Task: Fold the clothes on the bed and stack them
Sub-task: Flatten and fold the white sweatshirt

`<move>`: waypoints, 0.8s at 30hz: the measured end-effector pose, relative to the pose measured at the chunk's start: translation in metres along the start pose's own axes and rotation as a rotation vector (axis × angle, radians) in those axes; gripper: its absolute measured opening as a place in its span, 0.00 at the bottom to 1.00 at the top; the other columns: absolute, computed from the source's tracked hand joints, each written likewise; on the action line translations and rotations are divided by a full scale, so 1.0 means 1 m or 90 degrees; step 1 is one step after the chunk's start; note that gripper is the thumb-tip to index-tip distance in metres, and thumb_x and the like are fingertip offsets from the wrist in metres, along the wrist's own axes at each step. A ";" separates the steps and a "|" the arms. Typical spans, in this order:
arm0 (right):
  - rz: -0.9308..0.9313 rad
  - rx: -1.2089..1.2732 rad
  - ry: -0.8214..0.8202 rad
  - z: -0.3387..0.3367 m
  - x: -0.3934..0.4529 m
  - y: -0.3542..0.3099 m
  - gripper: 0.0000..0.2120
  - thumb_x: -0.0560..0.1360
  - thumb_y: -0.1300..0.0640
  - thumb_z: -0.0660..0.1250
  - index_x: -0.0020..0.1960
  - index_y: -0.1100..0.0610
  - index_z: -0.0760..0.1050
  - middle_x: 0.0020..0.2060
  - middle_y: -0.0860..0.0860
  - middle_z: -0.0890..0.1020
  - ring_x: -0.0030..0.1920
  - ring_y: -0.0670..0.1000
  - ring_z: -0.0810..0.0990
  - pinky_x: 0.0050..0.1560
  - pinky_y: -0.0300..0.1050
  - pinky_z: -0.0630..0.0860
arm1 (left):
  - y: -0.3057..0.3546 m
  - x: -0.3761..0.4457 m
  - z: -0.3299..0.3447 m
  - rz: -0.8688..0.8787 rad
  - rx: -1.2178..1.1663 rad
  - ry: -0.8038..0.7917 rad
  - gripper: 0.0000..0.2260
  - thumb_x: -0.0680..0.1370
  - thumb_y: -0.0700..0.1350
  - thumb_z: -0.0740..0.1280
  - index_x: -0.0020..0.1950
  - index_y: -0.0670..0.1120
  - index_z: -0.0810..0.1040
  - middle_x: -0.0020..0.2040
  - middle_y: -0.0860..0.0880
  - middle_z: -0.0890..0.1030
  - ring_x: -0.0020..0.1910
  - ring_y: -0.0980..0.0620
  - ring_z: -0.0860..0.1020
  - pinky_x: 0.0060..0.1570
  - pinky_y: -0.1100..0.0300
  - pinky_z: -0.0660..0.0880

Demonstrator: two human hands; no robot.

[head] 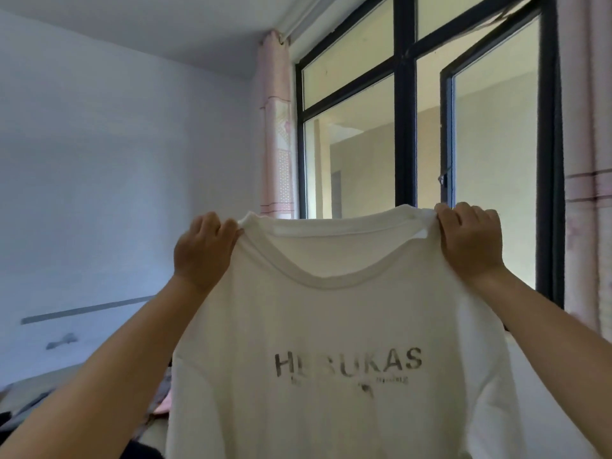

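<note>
White T-shirt (337, 326), frame centre: likely light, limp cotton; left hand (202, 250) and right hand (470, 243) pinch its shoulders, fingers curled.

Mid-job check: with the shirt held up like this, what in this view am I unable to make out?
- Bed and other clothes: head view, mostly hidden behind the white T-shirt and forearms; only dark and pink scraps show, lower left.
- Shirt hem and sleeves: cut off by the bottom edge or lost in folds.
- Small print under the logo: blurred, unreadable.
- Fingertips of the left hand and right hand: hidden behind the shoulder seams.
</note>
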State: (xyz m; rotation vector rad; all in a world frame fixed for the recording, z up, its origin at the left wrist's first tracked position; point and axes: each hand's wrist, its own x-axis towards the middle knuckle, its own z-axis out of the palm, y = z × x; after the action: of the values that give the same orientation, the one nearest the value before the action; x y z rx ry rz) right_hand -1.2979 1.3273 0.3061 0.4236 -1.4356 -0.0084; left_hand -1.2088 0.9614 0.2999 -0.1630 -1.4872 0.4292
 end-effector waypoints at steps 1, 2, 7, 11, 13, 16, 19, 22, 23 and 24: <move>-0.018 0.040 -0.011 0.005 0.004 -0.002 0.08 0.66 0.73 0.63 0.43 0.69 0.78 0.23 0.60 0.71 0.18 0.54 0.68 0.22 0.40 0.68 | -0.007 0.000 0.002 0.006 0.005 0.001 0.15 0.82 0.48 0.48 0.39 0.43 0.62 0.27 0.42 0.71 0.23 0.47 0.72 0.17 0.65 0.65; -0.033 0.077 -0.033 0.009 0.006 -0.006 0.10 0.68 0.70 0.59 0.45 0.69 0.77 0.24 0.60 0.71 0.16 0.54 0.67 0.19 0.39 0.67 | -0.013 -0.002 0.003 0.012 0.008 -0.004 0.15 0.82 0.48 0.47 0.39 0.43 0.62 0.27 0.42 0.71 0.23 0.47 0.72 0.17 0.65 0.65; -0.135 0.161 -0.199 0.056 -0.045 -0.043 0.11 0.69 0.67 0.56 0.48 0.65 0.74 0.25 0.60 0.72 0.14 0.54 0.66 0.16 0.39 0.67 | -0.013 -0.072 0.027 0.024 0.005 -0.151 0.10 0.76 0.46 0.57 0.38 0.42 0.67 0.28 0.41 0.71 0.23 0.46 0.73 0.16 0.65 0.65; -0.154 0.219 -0.335 0.105 -0.151 -0.090 0.16 0.59 0.72 0.75 0.46 0.66 0.78 0.25 0.63 0.74 0.13 0.56 0.68 0.13 0.42 0.65 | 0.015 -0.188 0.054 -0.010 -0.051 -0.317 0.06 0.73 0.40 0.59 0.38 0.38 0.70 0.29 0.39 0.72 0.24 0.43 0.74 0.16 0.60 0.68; -0.144 0.255 -0.431 0.124 -0.221 -0.121 0.20 0.58 0.71 0.74 0.48 0.63 0.74 0.24 0.62 0.73 0.13 0.55 0.68 0.12 0.40 0.65 | 0.038 -0.260 0.064 -0.025 -0.067 -0.438 0.10 0.70 0.36 0.67 0.42 0.41 0.65 0.29 0.38 0.73 0.25 0.43 0.75 0.17 0.62 0.67; -0.153 0.271 -0.563 0.140 -0.325 -0.160 0.13 0.64 0.67 0.57 0.44 0.61 0.77 0.23 0.59 0.73 0.12 0.54 0.66 0.11 0.36 0.62 | 0.077 -0.355 0.072 -0.033 -0.061 -0.604 0.10 0.68 0.38 0.67 0.43 0.42 0.66 0.28 0.41 0.74 0.24 0.46 0.75 0.16 0.66 0.65; -0.121 0.298 -0.694 0.158 -0.405 -0.184 0.11 0.60 0.73 0.67 0.40 0.64 0.81 0.23 0.60 0.73 0.13 0.55 0.67 0.12 0.37 0.63 | 0.108 -0.421 0.086 -0.085 -0.121 -0.731 0.16 0.59 0.31 0.76 0.40 0.39 0.73 0.27 0.40 0.73 0.22 0.46 0.73 0.16 0.66 0.65; -0.081 0.342 -0.796 0.191 -0.450 -0.197 0.14 0.54 0.76 0.72 0.39 0.68 0.80 0.24 0.62 0.72 0.14 0.58 0.68 0.13 0.40 0.64 | 0.120 -0.466 0.117 -0.121 -0.157 -0.775 0.21 0.60 0.32 0.76 0.43 0.41 0.67 0.27 0.39 0.72 0.22 0.45 0.72 0.17 0.65 0.65; -0.092 0.348 -0.777 0.207 -0.457 -0.200 0.12 0.56 0.75 0.69 0.39 0.67 0.80 0.23 0.62 0.72 0.13 0.57 0.67 0.12 0.39 0.63 | 0.119 -0.475 0.131 -0.123 -0.158 -0.768 0.17 0.66 0.34 0.72 0.43 0.42 0.64 0.27 0.39 0.72 0.22 0.45 0.72 0.17 0.65 0.65; -0.105 0.343 -0.753 0.222 -0.459 -0.204 0.11 0.58 0.72 0.65 0.38 0.66 0.81 0.23 0.61 0.72 0.13 0.56 0.67 0.12 0.38 0.62 | 0.118 -0.481 0.146 -0.114 -0.155 -0.756 0.11 0.70 0.38 0.65 0.43 0.42 0.62 0.27 0.39 0.72 0.22 0.45 0.72 0.16 0.65 0.65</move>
State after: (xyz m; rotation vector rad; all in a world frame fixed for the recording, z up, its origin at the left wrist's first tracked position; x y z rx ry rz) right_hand -1.5288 1.1952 -0.1743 1.0888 -2.5717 -0.0043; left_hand -1.3857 0.8665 -0.1756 0.0631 -2.6988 0.1746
